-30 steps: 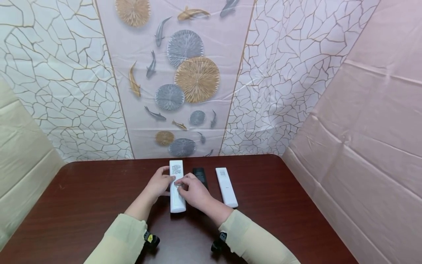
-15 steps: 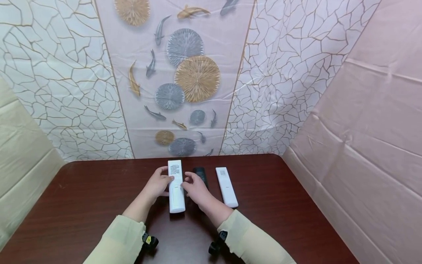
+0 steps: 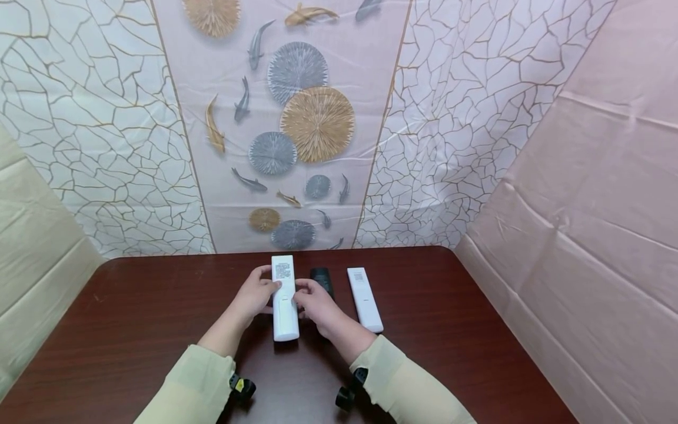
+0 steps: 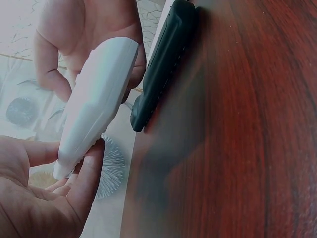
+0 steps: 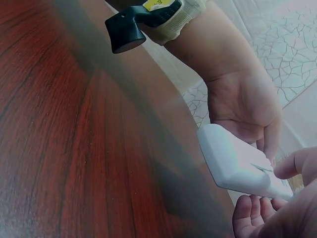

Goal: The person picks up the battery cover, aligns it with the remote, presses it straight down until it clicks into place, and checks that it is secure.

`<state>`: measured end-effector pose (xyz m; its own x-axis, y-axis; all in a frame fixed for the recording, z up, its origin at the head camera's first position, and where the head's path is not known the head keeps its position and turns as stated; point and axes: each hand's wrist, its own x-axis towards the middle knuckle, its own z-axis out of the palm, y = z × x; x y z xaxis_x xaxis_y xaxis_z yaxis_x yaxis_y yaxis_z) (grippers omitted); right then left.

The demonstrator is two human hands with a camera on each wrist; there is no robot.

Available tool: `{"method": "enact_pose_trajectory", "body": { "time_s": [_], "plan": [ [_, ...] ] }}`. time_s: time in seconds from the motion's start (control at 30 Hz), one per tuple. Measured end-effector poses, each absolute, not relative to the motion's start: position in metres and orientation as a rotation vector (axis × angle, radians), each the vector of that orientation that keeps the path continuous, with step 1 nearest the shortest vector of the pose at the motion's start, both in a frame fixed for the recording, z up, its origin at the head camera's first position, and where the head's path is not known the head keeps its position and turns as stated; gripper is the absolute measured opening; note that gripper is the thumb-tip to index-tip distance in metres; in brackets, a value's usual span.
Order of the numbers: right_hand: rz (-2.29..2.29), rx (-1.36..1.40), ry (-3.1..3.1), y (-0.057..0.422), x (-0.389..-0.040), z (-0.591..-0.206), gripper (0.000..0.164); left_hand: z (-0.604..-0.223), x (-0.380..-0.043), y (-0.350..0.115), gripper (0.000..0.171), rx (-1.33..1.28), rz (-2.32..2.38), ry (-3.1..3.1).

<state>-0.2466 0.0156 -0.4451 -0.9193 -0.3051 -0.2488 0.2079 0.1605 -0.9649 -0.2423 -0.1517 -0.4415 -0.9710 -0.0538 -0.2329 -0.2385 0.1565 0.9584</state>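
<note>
A white remote control (image 3: 286,306) is held above the table, its back with a printed label and a small latch mark facing up. My left hand (image 3: 256,294) grips its left side, thumb on the back and fingers beneath. On the other side my right hand (image 3: 318,306) holds the edge, thumb at the back and fingers curled below. In the right wrist view, the right fingers (image 5: 250,210) are under the remote control's white body (image 5: 233,158). The left wrist view shows the left thumb and fingers pinching the remote control's narrow end (image 4: 69,153).
A black remote control (image 3: 321,277) lies behind the right hand, partly hidden by it. Farther right a second white remote control (image 3: 365,300) rests on the dark red wooden table (image 3: 450,353). A patterned cloth (image 3: 328,194) hangs behind the table's back edge.
The right hand has moved from the middle of the remote control's back to its right edge. The left hand keeps its grip; the remote control has shifted only slightly.
</note>
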Motion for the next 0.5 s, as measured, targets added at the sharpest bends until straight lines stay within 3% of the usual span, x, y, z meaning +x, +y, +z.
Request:
{"method": "enact_pose_trajectory", "body": {
  "time_s": [0.5],
  "plan": [
    [-1.798, -0.121, 2.055, 0.0164, -0.2451, -0.4422, 0.047, -0.4394, -0.2419, -0.1502, 0.056, -0.28, 1.909, 2.289]
  ]
}}
